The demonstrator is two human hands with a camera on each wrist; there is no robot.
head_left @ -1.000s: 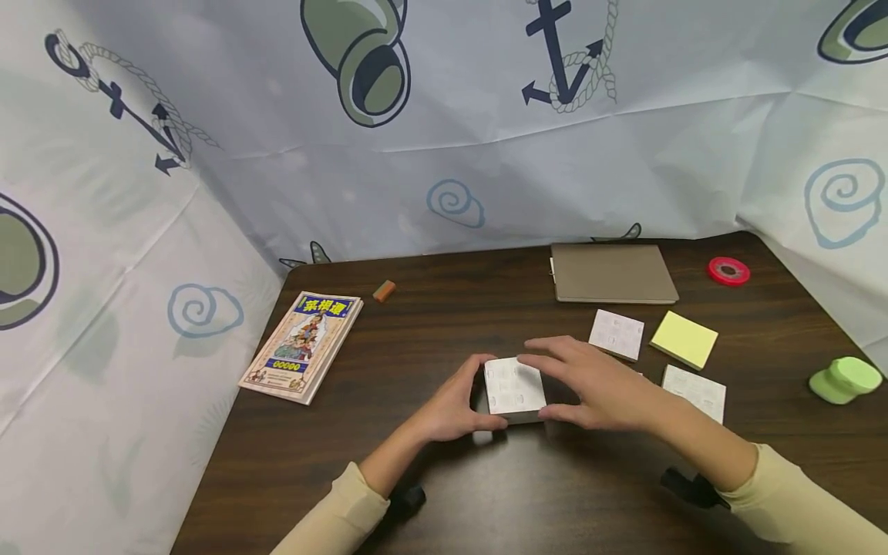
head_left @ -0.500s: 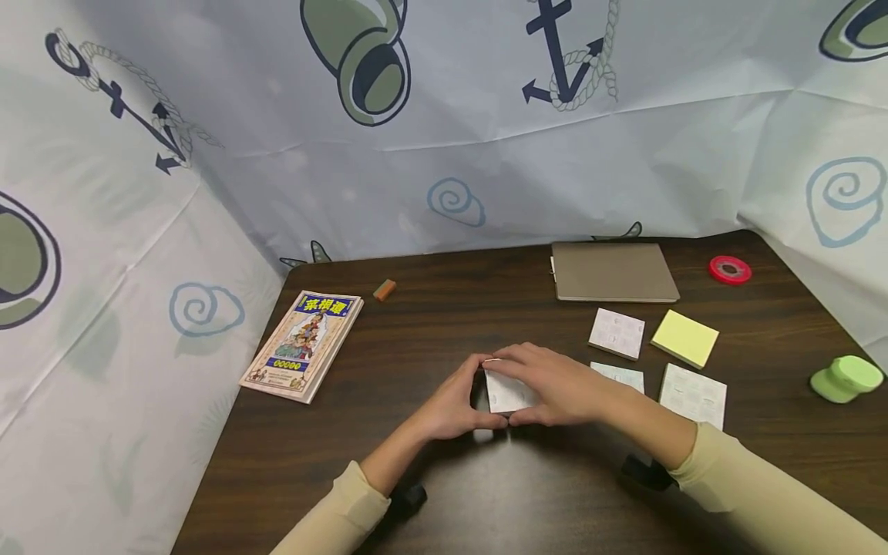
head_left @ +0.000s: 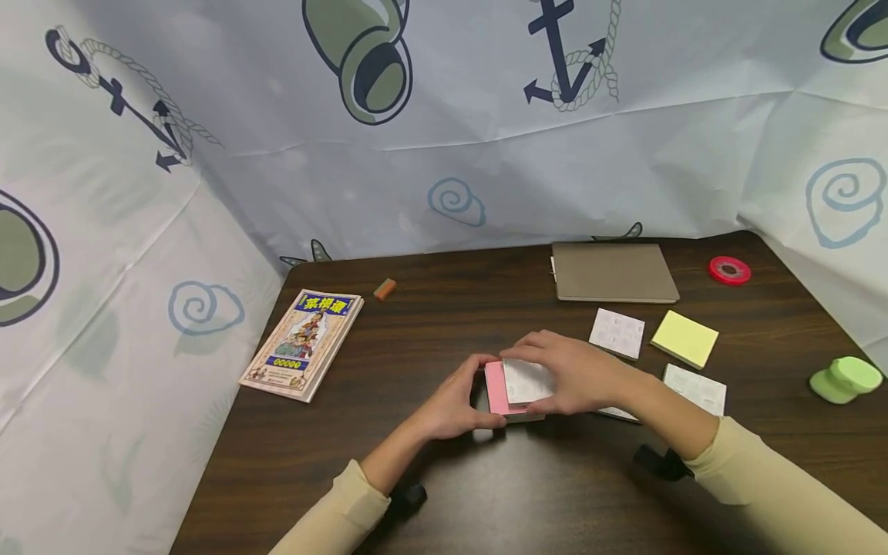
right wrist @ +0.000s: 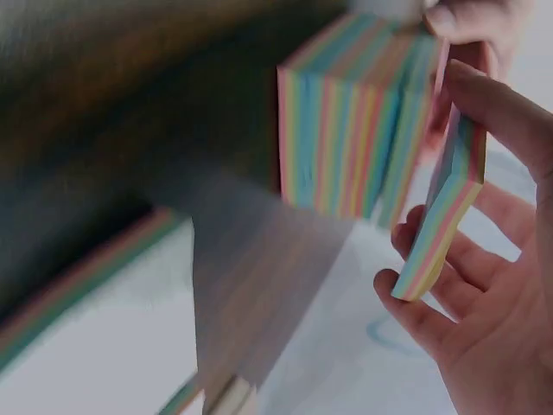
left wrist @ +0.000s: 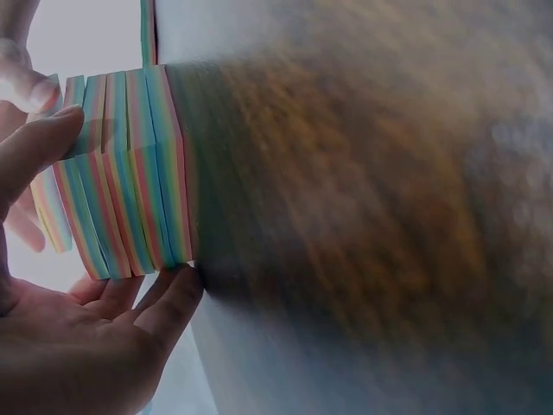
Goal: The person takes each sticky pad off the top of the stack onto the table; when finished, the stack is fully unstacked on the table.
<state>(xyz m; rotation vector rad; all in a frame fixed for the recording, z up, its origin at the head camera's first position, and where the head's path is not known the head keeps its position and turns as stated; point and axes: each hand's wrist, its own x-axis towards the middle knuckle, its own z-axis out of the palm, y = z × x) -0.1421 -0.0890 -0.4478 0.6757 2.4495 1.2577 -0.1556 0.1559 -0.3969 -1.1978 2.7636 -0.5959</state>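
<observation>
My left hand (head_left: 454,405) grips the sides of a stack of sticky note pads (left wrist: 130,190), striped with rainbow edges, standing on the table. A pink top face (head_left: 496,389) shows on the stack's left part. My right hand (head_left: 576,374) pinches one sticky note pad (head_left: 525,381), white side up, between thumb and fingers. That pad overlaps the stack in the head view, set off to the right. In the right wrist view a gap shows between the tilted pad and the stack, with my right thumb (right wrist: 501,108) on one edge.
Right of the hands lie a pinkish-white pad (head_left: 616,333), a yellow pad (head_left: 684,339) and a white pad (head_left: 697,389); another is partly hidden under my right forearm. Behind are a grey-brown notebook (head_left: 613,274), a red ring (head_left: 729,270) and an eraser (head_left: 385,290). A book (head_left: 301,347) lies left.
My right hand came left to the stack and took hold of its top pad, then drew it up and right, baring the pink face. My left hand has stayed in place.
</observation>
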